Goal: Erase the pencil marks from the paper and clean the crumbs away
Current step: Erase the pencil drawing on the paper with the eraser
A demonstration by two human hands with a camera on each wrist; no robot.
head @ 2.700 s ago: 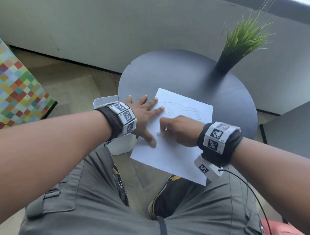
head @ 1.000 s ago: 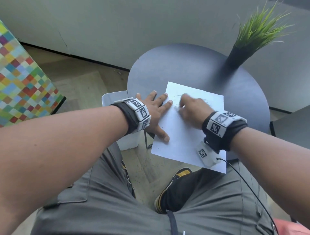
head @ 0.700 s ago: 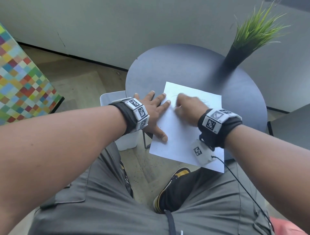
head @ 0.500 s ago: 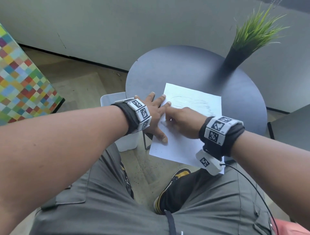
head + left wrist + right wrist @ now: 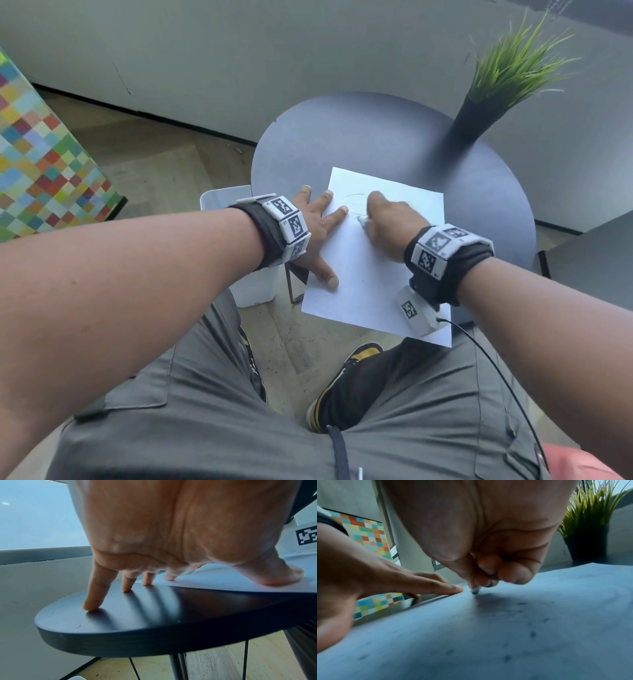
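A white sheet of paper (image 5: 370,274) lies on the round dark table (image 5: 394,144), its near edge hanging over the rim. Faint pencil marks (image 5: 352,197) show near its far edge. My left hand (image 5: 320,226) lies flat with spread fingers (image 5: 92,601), thumb and forefinger on the paper's left edge, the others on the table. My right hand (image 5: 383,222) pinches a small white eraser (image 5: 476,590) and presses its tip on the paper (image 5: 522,628) just beside my left forefinger. Dark crumbs (image 5: 533,634) are scattered over the sheet.
A green grass plant in a dark pot (image 5: 479,116) stands at the table's far right. A white bin (image 5: 239,240) sits on the floor under my left wrist. A chequered multicoloured box (image 5: 41,164) is at the left. My knees are below the table's near edge.
My right hand has rubbed the eraser back and forth over the upper left of the sheet, now further up than half a second ago. My left hand has stayed flat on the paper's edge.
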